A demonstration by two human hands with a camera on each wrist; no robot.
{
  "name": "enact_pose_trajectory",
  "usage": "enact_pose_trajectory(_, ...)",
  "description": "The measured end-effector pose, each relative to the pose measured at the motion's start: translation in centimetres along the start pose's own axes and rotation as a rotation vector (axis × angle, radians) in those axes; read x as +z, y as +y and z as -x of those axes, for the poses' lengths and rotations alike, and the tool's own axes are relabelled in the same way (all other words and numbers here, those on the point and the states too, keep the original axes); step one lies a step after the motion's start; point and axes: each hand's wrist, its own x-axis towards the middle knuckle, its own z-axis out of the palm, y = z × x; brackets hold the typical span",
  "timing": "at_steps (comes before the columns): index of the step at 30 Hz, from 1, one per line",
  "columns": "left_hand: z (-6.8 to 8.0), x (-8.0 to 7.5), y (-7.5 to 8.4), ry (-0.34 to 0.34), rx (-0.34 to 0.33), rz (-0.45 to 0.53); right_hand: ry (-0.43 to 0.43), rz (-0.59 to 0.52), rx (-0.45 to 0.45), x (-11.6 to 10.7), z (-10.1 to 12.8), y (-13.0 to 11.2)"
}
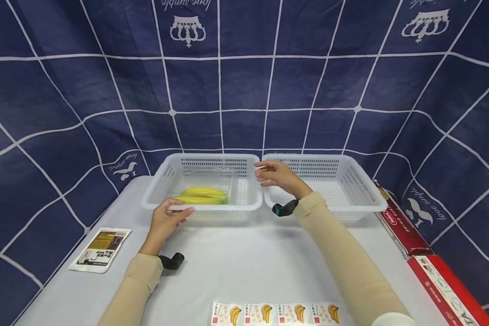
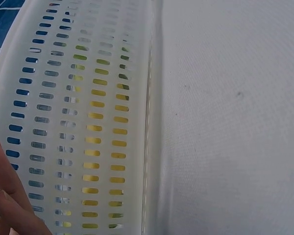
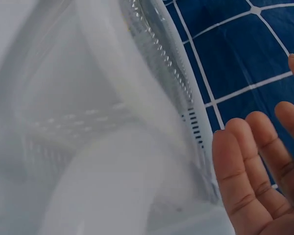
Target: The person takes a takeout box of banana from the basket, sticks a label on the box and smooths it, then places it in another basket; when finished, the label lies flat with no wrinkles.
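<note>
Baskets number two in the head view, both white and perforated, side by side on the bench point(image 1: 244, 267). The left basket point(image 1: 159, 201) holds a clear bag with two yellow bananas point(image 1: 203, 195); the right basket point(image 1: 366, 199) shows only its slotted floor. The left hand point(image 1: 167, 221) rests on the near rim of the left basket, thumb along the rim, fingers loosely curled over its edge. The right hand point(image 1: 279, 176) hovers above the seam between the two baskets, fingers relaxed and spread, its grip holding nothing. One packet point(image 1: 100, 249) lies at the bench's left edge, four banana labels point(image 1: 275, 314) sit in a row at the near edge, and one long red box point(image 1: 428, 258) runs along the right.

From the left wrist, the slotted basket wall point(image 2: 88, 122) fills the left side, yellow showing through the slots; fingertips point(image 2: 10, 205) touch it low down.

From the right wrist, blurred white basket plastic point(image 3: 112, 98) is close, and four straight fingers point(image 3: 250, 171) stand apart from it.
</note>
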Motion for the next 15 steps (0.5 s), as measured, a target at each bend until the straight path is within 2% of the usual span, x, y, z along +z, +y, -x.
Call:
enact_pose_trajectory(9, 0.2, -0.2, 0.1, -0.002, 0.006, 0.003, -0.081, 0.031, 0.089, 2.4, -2.1, -1.4)
enact_pose_trajectory(15, 0.0, 0.0, 0.1, -0.011, -0.009, 0.050, -0.055, -0.009, 0.134, 3.9, -3.4, -1.3)
